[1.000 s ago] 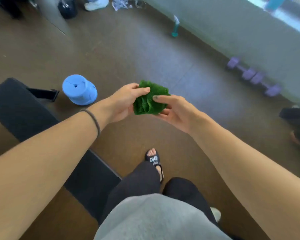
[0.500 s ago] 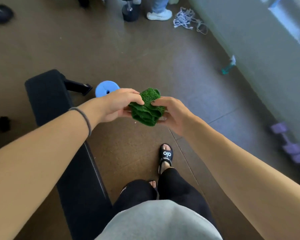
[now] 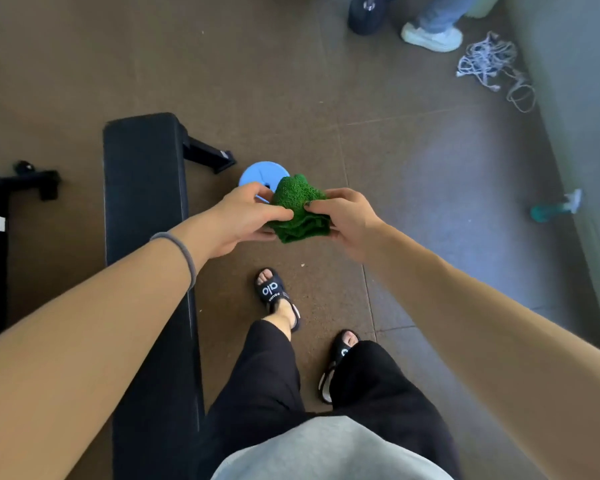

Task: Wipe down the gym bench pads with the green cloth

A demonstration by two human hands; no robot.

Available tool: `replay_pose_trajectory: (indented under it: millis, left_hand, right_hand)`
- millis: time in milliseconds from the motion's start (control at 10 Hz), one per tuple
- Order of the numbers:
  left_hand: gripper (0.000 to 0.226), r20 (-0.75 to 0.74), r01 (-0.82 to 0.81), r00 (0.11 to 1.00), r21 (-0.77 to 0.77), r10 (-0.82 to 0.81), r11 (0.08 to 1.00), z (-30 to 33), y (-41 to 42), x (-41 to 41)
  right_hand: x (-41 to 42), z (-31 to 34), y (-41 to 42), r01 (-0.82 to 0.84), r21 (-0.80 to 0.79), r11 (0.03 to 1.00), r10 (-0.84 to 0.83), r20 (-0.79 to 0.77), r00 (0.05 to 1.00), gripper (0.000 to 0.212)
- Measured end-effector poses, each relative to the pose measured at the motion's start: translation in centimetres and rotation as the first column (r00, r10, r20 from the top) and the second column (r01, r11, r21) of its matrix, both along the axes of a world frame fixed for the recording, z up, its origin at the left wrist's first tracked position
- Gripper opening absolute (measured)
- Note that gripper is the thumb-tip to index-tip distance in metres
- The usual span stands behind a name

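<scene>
Green cloth (image 3: 297,211) between both hands, beside bench (image 3: 146,209)

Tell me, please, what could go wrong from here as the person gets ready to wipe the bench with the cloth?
1. The green cloth is bunched between the left hand and right hand, so it may wipe little of the bench pad at a time.
2. The blue weight lies on the floor beside the bench, ahead of the sandals; stepping forward could mean a trip.

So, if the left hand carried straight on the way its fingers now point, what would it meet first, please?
Its fingers point rightward: past the green cloth that the left hand already pinches, it would likely meet the right hand gripping the other side.
</scene>
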State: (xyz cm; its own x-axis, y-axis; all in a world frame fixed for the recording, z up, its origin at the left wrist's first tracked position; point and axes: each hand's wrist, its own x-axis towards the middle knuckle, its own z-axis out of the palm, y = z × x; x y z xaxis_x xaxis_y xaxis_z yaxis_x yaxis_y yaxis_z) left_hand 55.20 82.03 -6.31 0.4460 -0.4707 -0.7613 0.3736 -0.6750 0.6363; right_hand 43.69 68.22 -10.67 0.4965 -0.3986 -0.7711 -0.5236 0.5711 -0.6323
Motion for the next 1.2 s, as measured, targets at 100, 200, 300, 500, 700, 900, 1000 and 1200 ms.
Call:
replay_pose_trajectory:
  millis: [100, 200, 300, 500, 700, 900, 1000, 1200]
  left_hand:
    - [0.038, -0.011, 0.031, 0.999, 0.045, -0.031, 0.998, -4.0, -0.9, 5.8]
    - [0.031, 0.000, 0.016, 1.000, 0.072, -0.016, 0.997, -7.9, -1.4, 9.5]
    - [0.028, 0.066, -0.028, 0.998, 0.126, 0.020, 0.992, -15.8, -2.6, 13.6]
    - [0.025, 0.202, -0.071, 0.979, 0.172, 0.035, 0.983, -34.3, -4.3, 19.0]
    - [0.025, 0.299, -0.082, 0.954, 0.220, 0.013, 0.972, -52.8, -5.5, 23.5]
    - [0.026, 0.438, -0.071, 0.896, 0.297, -0.069, 0.952, -63.3, -6.3, 26.5]
    - [0.037, 0.439, -0.015, 0.885, 0.361, -0.156, 0.932, -63.6, -6.7, 26.8]
    - [0.060, 0.569, 0.013, 0.798, 0.317, -0.201, 0.948, -57.3, -6.2, 28.1]
  right_hand:
    - [6.2, -4.4, -1.2, -0.054, -0.073, 0.996, 0.053, -0.022, 0.998, 0.037]
    - [10.0, -8.5, -1.9, -0.101, -0.131, 0.986, 0.098, -0.025, 0.995, 0.038]
    - [14.8, -15.5, -3.0, -0.193, -0.210, 0.959, 0.183, -0.066, 0.981, 0.051]
    - [21.8, -32.6, -5.1, -0.465, -0.395, 0.792, 0.432, -0.175, 0.885, 0.050]
    - [27.7, -50.2, -7.2, -0.640, -0.552, 0.535, 0.608, -0.274, 0.745, 0.050]
    - [30.8, -61.1, -7.9, -0.649, -0.726, 0.227, 0.705, -0.337, 0.624, 0.039]
    - [31.0, -61.8, -7.8, -0.624, -0.763, 0.168, 0.720, -0.337, 0.607, 0.037]
    - [30.9, -55.5, -11.9, -0.362, -0.859, 0.361, 0.563, -0.109, 0.820, 0.036]
